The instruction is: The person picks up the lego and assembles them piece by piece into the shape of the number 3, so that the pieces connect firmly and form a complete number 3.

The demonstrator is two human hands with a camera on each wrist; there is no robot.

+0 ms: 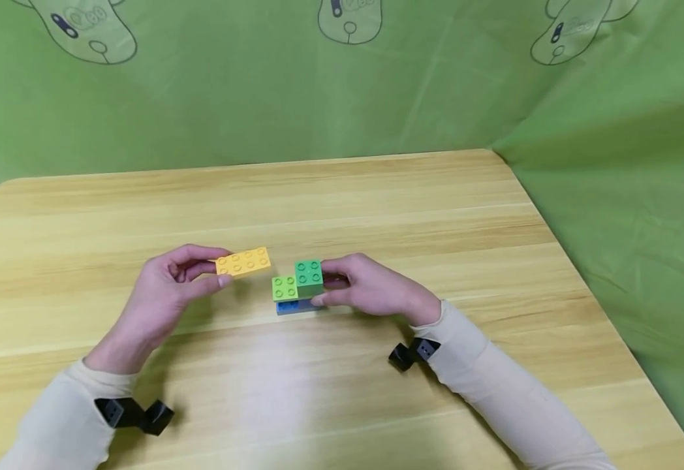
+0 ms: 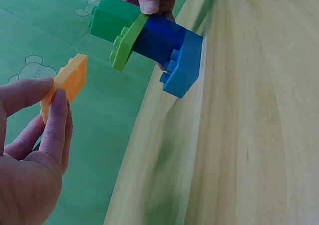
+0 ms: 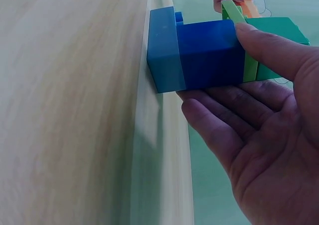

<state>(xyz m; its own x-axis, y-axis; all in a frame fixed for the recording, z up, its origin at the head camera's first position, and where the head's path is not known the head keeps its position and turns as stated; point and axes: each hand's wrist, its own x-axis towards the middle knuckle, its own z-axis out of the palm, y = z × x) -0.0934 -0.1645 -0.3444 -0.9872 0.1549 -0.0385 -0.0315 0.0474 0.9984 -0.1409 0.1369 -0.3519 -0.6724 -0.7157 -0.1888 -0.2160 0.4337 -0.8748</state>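
Note:
My left hand [image 1: 162,294] pinches a thin yellow building brick [image 1: 243,262] by its left end, studs up, between thumb and fingers. To its right, my right hand [image 1: 371,287] grips a stack of building bricks from the right side. From the bottom, the stack has a lighter blue brick [image 2: 184,65], a dark blue brick [image 3: 212,53], a thin lime-green brick [image 1: 284,288] that juts out to the left, and a green brick [image 1: 309,277] on top. In the head view the yellow brick is apart from the stack, up and to its left.
Under both hands is a wooden table [image 1: 283,391] with rounded far corners. A green cloth [image 1: 230,91] with animal drawings hangs behind it and along the right side. Each wrist wears a small black camera over a pale sleeve [image 1: 495,385].

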